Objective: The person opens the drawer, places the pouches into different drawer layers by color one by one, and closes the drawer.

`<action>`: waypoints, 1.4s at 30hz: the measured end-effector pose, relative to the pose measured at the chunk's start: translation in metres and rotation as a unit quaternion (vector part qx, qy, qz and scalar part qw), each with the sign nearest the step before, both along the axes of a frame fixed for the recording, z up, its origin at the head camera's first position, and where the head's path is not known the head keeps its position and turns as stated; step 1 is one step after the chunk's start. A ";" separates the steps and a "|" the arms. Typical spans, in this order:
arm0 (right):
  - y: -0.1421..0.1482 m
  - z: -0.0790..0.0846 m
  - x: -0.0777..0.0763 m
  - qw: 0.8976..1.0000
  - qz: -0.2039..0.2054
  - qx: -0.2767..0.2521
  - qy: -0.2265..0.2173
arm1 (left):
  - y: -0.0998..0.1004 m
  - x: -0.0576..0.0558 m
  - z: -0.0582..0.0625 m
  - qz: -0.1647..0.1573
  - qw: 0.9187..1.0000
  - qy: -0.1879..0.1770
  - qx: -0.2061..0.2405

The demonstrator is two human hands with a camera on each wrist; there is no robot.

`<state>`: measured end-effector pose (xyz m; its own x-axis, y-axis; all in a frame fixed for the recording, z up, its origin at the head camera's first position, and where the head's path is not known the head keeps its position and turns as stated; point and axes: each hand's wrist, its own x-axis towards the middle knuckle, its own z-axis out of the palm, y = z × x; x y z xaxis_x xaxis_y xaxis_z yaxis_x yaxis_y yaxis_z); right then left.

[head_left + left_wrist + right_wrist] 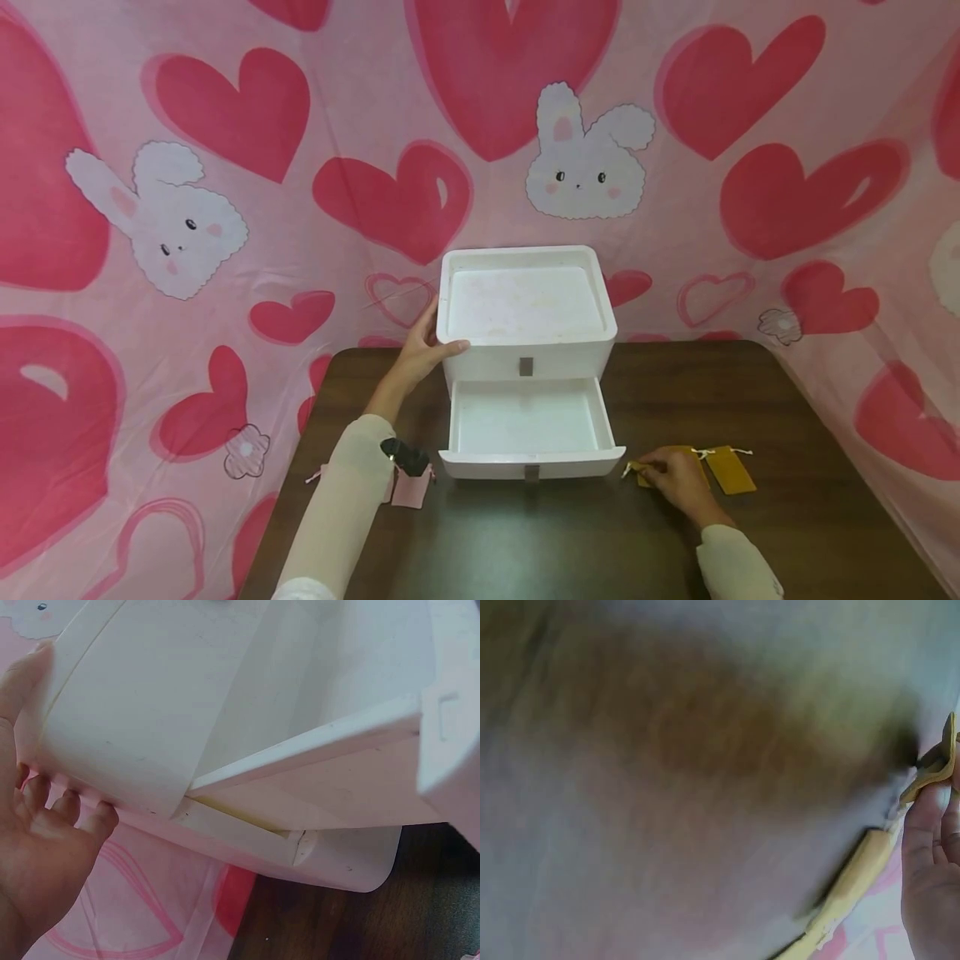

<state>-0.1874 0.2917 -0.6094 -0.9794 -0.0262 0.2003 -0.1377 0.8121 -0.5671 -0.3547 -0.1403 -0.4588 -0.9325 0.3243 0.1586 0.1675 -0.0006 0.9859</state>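
Observation:
A white drawer unit (525,358) stands at the back of the table, its lower drawer (528,421) pulled out and bare inside. Against the unit's left side rests my left hand (417,350), thumb over the front top corner. The left wrist view shows its fingertips (105,814) touching the side wall. To the right of the drawer, my right hand (681,483) pinches a small yellow drawstring pouch (642,472); the right wrist view shows the pouch's cloth (930,776) bunched at the fingertips. Another yellow pouch (731,471) lies just right of that hand, and one more is partly hidden behind it.
Pink drawstring pouches (411,490) lie on the table left of the drawer, partly covered by the left sleeve (341,500). The dark wooden table (525,542) has rounded back corners. A pink heart-and-rabbit cloth (495,208) hangs close behind the unit.

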 end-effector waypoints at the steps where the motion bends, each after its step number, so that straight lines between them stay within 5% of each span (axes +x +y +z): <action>1: 0.001 0.001 0.000 1.000 -0.002 -0.003 -0.002 | 0.000 0.000 0.000 0.000 1.000 0.002 -0.002; 6: 0.003 0.010 0.000 1.000 -0.005 -0.020 0.000 | 0.000 -0.001 -0.001 0.001 1.000 0.012 -0.002; 26: -0.004 0.067 -0.007 0.986 0.007 -0.025 0.165 | -0.001 -0.003 -0.004 -0.001 1.000 0.007 -0.003; 42: -0.011 0.117 -0.010 0.985 0.000 -0.059 0.164 | 0.000 -0.001 -0.003 -0.003 1.000 0.008 0.005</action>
<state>-0.1976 0.2808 -0.4920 -0.8613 0.0159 0.5078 -0.3298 0.7427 -0.5828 -0.3554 -0.1405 -0.4615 -0.9280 0.3278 0.1772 0.1839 -0.0106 0.9829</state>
